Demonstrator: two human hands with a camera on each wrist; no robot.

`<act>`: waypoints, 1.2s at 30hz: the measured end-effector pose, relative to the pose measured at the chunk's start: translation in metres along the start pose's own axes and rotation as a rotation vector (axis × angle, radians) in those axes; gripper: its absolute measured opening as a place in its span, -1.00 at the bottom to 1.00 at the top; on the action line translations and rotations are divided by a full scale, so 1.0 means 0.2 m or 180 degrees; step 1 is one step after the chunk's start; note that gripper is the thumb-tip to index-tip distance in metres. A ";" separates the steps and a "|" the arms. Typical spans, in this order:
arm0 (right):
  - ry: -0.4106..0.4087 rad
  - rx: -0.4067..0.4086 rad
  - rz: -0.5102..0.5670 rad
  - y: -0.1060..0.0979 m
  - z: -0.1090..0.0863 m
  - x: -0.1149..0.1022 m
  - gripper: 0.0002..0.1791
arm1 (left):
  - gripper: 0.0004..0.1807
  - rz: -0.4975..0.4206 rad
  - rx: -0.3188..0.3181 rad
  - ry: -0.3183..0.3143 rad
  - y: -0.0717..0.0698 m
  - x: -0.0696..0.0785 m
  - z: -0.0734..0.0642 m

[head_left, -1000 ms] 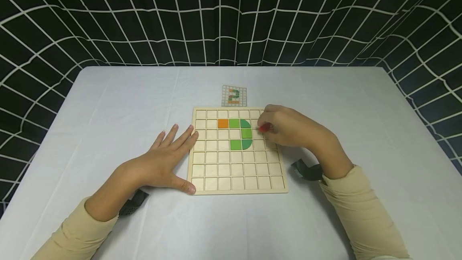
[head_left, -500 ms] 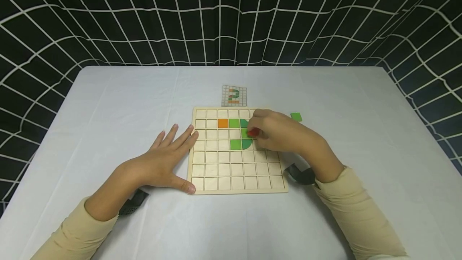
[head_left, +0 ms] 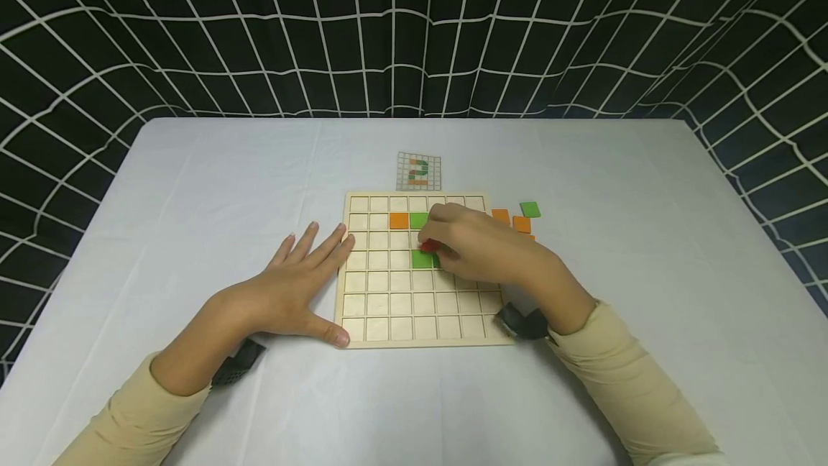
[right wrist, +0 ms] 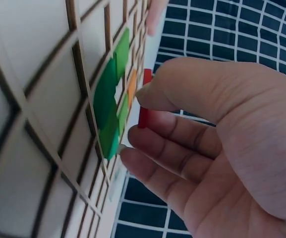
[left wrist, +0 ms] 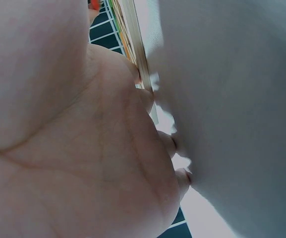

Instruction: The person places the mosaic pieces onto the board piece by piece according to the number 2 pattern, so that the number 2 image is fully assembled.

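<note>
The right hand [head_left: 475, 244] pinched a thin, flat red piece [head_left: 430, 245] between its thumb and fingers, above the middle of the pale wooden board [head_left: 401, 305] with square cells. The fingers hid the red piece's whole shape. It was not touching the board, so a weak pinch could have let it drop and land crooked on the board's thin lines. Other fingertips hung close to the board's pieces; I could not tell if any touched. A bump could have knocked the dark green rounded piece [right wrist: 102, 94] or the bright green square [head_left: 422, 259] out of its cell on the board. The left hand [head_left: 291, 304] lay with straight, spread fingers at the board's left edge. If it lifted, a push might have made the board slide. Loose orange squares [head_left: 501, 216] lay beside the board's right edge, where a swinging right arm could have scattered them.
</note>
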State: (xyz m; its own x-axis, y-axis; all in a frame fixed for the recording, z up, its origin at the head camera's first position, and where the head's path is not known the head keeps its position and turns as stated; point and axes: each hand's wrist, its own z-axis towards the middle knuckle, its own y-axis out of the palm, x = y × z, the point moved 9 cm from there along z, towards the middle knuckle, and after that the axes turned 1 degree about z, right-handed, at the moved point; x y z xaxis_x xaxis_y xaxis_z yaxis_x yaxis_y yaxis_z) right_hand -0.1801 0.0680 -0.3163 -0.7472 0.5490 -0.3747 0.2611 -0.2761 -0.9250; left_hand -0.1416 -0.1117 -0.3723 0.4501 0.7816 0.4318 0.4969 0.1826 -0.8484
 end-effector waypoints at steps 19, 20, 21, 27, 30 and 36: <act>-0.0392 0.0412 -0.0169 0.06 0.05 -0.15 -0.85 | 0.49 0.0000 0.0012 0.0013 -0.01 0.01 0.00; -0.0404 0.0403 -0.0181 0.07 0.05 -0.15 -0.86 | 0.49 0.0002 0.0012 0.0008 -0.01 0.01 0.00; -0.0420 0.0394 -0.0191 0.07 0.06 -0.15 -0.87 | 0.49 0.0006 0.0011 0.0002 -0.01 0.01 -0.01; -0.0491 0.0378 -0.0211 0.08 0.07 -0.17 -0.90 | 0.49 -0.0016 0.0014 -0.0019 -0.01 0.00 -0.01; -0.0457 0.0353 -0.0205 0.09 0.07 -0.17 -0.91 | 0.49 -0.0021 0.0014 -0.0013 -0.01 0.00 -0.01; -0.0420 0.0327 -0.0212 0.10 0.07 -0.17 -0.91 | 0.48 -0.0014 0.0003 -0.0010 -0.01 0.01 -0.01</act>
State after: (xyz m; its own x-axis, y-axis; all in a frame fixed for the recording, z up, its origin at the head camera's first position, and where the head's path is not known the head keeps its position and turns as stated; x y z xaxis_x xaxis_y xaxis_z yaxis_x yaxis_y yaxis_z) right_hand -0.1581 0.0320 -0.3219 -0.8362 0.4623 -0.2950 0.1496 -0.3253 -0.9337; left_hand -0.1411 -0.1120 -0.3698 0.4457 0.7826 0.4347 0.4983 0.1866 -0.8467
